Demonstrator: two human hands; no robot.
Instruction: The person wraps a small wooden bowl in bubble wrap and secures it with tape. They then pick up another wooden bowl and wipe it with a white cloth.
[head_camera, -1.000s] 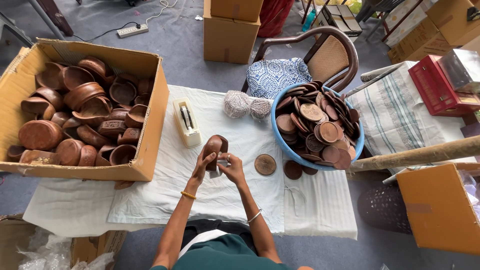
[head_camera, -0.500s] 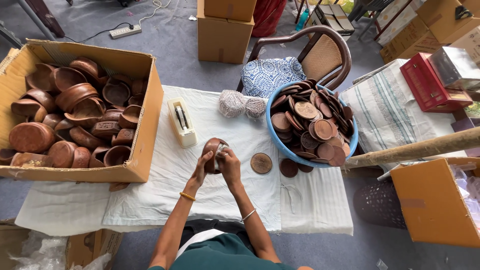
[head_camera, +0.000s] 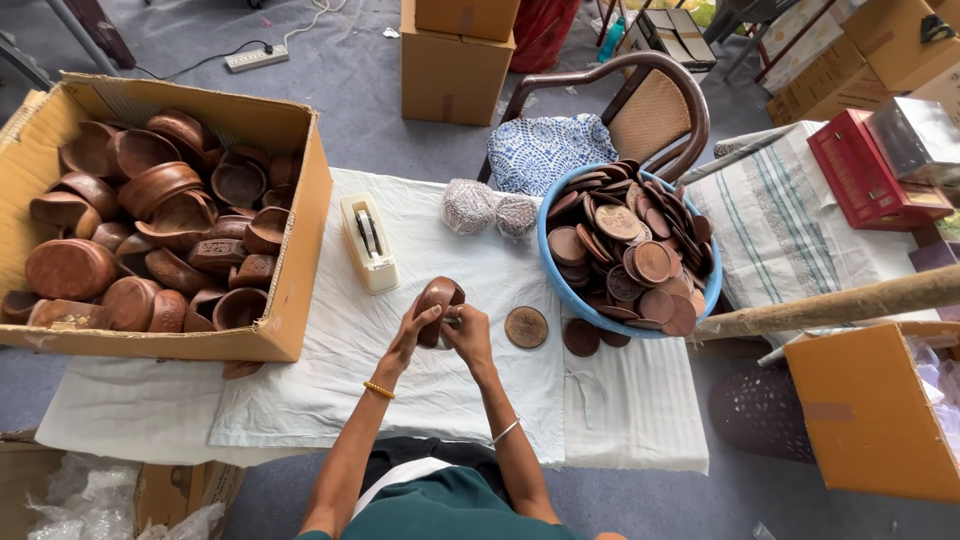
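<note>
A small brown wooden bowl (head_camera: 438, 297) is held on its side above the white cloth (head_camera: 330, 380), at the middle of the head view. My left hand (head_camera: 412, 334) grips its lower left edge. My right hand (head_camera: 468, 333) presses against the bowl's right side, and something small and pale shows between its fingers. A round carved wooden lid (head_camera: 526, 327) lies flat on the cloth just right of my hands. Two darker lids (head_camera: 582, 337) lie beside it, close to the basin.
A big cardboard box (head_camera: 300, 230) of wooden bowls stands at the left. A blue basin (head_camera: 560, 285) heaped with wooden lids sits at the right. A white tape dispenser (head_camera: 368, 241) and two wrapped bundles (head_camera: 490, 211) lie behind my hands. A chair, more boxes and a bamboo pole (head_camera: 850, 301) surround the table.
The bowl has turned in my hands and my fingers have shifted on it. The view has drifted slightly; the things on the table lie as before.
</note>
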